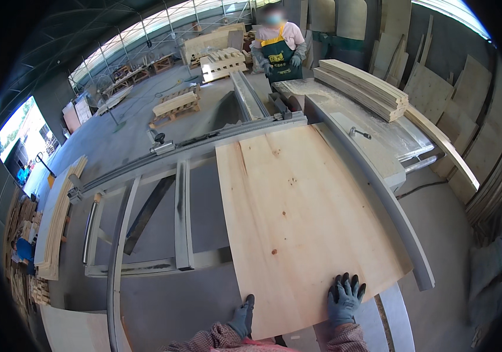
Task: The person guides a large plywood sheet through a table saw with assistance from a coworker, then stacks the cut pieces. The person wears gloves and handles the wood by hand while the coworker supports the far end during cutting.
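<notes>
Board (298,217): pale tan, brown knots
Left hand (241,320): gloved grey-blue, black
Right hand (344,304): gloved grey-blue, black-tipped
Sleeves (347,338): checked, seemingly maroon and pale
Apron (280,57): dark green, yellow top

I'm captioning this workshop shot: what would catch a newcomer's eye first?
A large, pale, knotty wooden sheet fills the middle, with the blue-gray-gloved right hand spread over its near edge and the similarly gloved left hand at its near left corner. Beyond it, at top center, stands a person in a dark green apron with a yellow top. At upper right, long pale wooden strips lie stacked on a gray metal table.
</notes>
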Tool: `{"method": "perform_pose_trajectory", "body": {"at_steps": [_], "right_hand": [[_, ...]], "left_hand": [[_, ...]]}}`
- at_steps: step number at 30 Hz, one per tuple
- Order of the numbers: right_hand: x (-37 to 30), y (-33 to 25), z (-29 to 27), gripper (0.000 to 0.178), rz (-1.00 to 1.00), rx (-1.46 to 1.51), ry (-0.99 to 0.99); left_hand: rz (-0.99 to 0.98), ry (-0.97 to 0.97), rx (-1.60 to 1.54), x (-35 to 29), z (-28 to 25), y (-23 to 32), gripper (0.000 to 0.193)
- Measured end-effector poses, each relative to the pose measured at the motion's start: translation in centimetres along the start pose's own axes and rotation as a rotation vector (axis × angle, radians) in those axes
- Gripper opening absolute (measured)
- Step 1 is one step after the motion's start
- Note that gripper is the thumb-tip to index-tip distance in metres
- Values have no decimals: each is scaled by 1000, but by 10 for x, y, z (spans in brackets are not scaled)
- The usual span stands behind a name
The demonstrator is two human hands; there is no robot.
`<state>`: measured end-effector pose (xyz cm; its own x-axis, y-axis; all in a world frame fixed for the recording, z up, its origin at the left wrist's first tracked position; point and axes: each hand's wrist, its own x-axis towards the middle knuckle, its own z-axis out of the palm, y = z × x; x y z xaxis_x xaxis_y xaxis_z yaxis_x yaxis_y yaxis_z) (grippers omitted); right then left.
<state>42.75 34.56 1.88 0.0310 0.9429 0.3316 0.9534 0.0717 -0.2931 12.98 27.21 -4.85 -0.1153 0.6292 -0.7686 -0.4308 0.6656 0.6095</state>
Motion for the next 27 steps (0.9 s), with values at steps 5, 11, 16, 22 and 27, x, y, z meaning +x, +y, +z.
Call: {"method": "perform_pose_trajectory", "body": {"at_steps": [5, 11, 16, 22, 27], "right_hand": [[0, 1, 7, 44, 18, -25, -35], [3, 1, 4, 47, 34, -32, -88], [12, -2, 2, 49, 65, -46, -182], [17, 0, 6, 49, 54, -65, -145], [15, 6, 7, 48, 62, -57, -107]], "left_hand": [[128, 90, -52, -46, 41, 36, 54], [164, 240, 5, -17, 36, 16, 49], [216, 201, -127, 32, 24, -8, 47], [194, 131, -140, -2, 41, 21, 59], [158, -289, -224, -23, 30, 24, 56]]}}
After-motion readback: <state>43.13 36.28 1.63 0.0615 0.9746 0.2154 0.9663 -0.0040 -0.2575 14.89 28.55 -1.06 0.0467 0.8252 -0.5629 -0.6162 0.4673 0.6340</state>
